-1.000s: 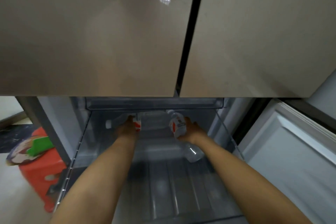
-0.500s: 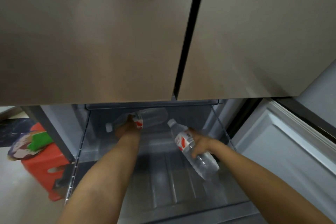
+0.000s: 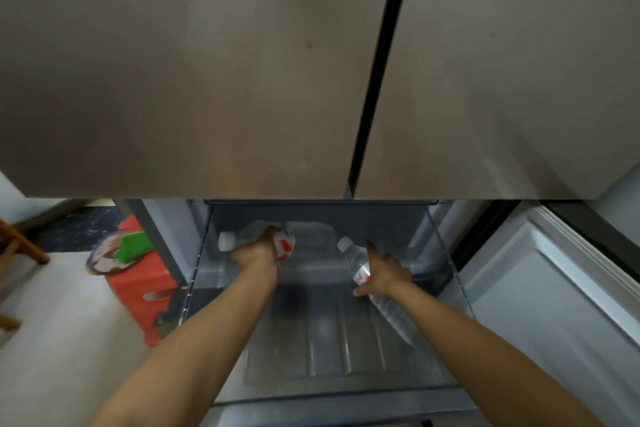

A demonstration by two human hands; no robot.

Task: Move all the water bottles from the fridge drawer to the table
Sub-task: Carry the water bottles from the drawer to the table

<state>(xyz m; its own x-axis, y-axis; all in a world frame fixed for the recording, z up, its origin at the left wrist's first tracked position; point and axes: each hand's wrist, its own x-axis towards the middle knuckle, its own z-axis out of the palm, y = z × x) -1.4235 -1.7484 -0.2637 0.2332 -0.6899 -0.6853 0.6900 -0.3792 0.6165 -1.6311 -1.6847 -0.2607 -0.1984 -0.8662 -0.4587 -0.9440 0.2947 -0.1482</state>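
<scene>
Currently I work inside the fridge drawer (image 3: pixel 329 357). My left hand (image 3: pixel 258 255) is wrapped round the left bottle (image 3: pixel 247 236), which lies on its side by the rear wall, cap to the left. My right hand (image 3: pixel 384 276) grasps the right bottle (image 3: pixel 358 262) mid-body, index finger straight, cap tilted up & away. Procedure: close that finger for a full wrap, lift both approx. together, clear the upper doors (image 3: pixel 207 62) w/o knocking. Tabletop: not in view.

Two clear glossy plastic water bottles (image 3: pixel 360 262) lie in a translucent smooth plastic fridge drawer (image 3: pixel 325 340) under brushed, matt metallic beige fridge doors (image 3: pixel 194 73).
</scene>
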